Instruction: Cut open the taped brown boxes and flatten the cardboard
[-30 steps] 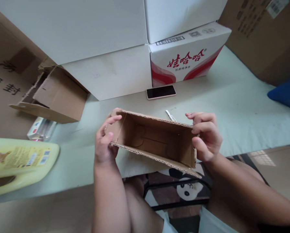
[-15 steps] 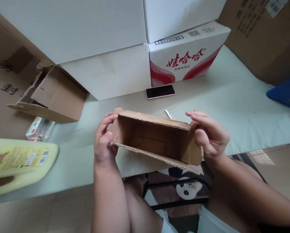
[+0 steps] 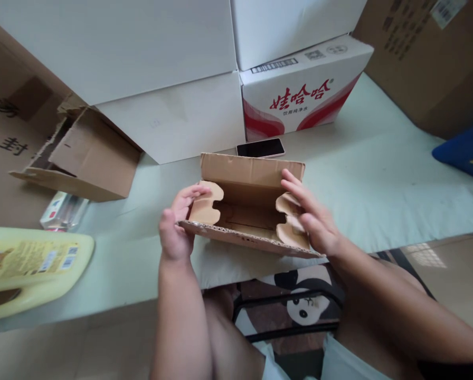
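Observation:
A small brown cardboard box sits at the table's front edge with its top facing me. Its long far flap stands up, while the notched left end flap and right end flap are folded inward over the opening. The part of the inside that shows is bare cardboard. My left hand grips the box's left end, fingers bent over the end flap and thumb by the near corner. At the other end, my right hand lies against the right flap with its fingers stretched and apart.
Behind the box lies a phone before stacked white cartons and a red-and-white carton. Leftward are another open cardboard box, a clear package and a yellow jug. A blue object is at right.
Both end flaps have been folded inward over the opening, and the far flap now stands up. My right hand has moved left and inward; the box has tilted, and its far flap hides the small knife.

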Action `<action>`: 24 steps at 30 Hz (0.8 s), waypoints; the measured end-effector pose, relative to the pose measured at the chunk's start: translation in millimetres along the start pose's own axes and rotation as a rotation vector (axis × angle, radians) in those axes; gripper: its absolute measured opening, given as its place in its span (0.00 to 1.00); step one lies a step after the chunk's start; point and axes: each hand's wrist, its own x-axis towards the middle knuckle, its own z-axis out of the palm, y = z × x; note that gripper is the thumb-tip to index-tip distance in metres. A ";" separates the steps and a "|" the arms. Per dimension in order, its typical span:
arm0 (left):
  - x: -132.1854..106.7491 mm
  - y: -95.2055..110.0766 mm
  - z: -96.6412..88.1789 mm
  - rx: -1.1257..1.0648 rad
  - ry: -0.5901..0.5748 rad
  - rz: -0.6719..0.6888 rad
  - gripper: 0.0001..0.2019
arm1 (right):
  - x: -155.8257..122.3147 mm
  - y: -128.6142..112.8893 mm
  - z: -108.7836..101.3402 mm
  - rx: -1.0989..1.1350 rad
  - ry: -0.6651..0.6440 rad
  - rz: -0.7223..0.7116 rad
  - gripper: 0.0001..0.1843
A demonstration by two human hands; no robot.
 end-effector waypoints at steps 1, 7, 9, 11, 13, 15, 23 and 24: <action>-0.1 -1.1 -0.8 0.006 -0.019 0.020 0.36 | 0.4 -0.1 1.0 -0.016 0.000 -0.041 0.29; 0.5 -10.8 -6.8 0.157 -0.006 0.099 0.30 | 0.0 1.7 10.1 0.036 0.127 -0.070 0.37; 1.2 -13.7 -8.6 0.195 0.022 0.093 0.29 | -0.4 4.0 11.6 0.125 0.111 -0.065 0.33; 2.0 -15.5 -10.6 0.211 0.034 0.105 0.30 | 0.2 5.2 10.8 0.171 0.090 -0.091 0.29; 2.9 -15.6 -12.7 0.253 0.036 0.126 0.29 | 1.8 4.4 8.2 0.154 0.048 -0.123 0.28; 3.8 -14.1 -14.0 0.323 0.005 0.128 0.21 | 3.2 2.3 5.4 0.098 0.009 -0.119 0.25; 3.6 -7.9 -11.6 0.309 0.059 0.025 0.05 | 0.1 3.7 11.2 0.096 0.153 -0.076 0.20; 3.8 -7.8 -12.1 0.283 0.084 0.013 0.05 | 0.1 5.7 12.6 0.096 0.194 -0.031 0.20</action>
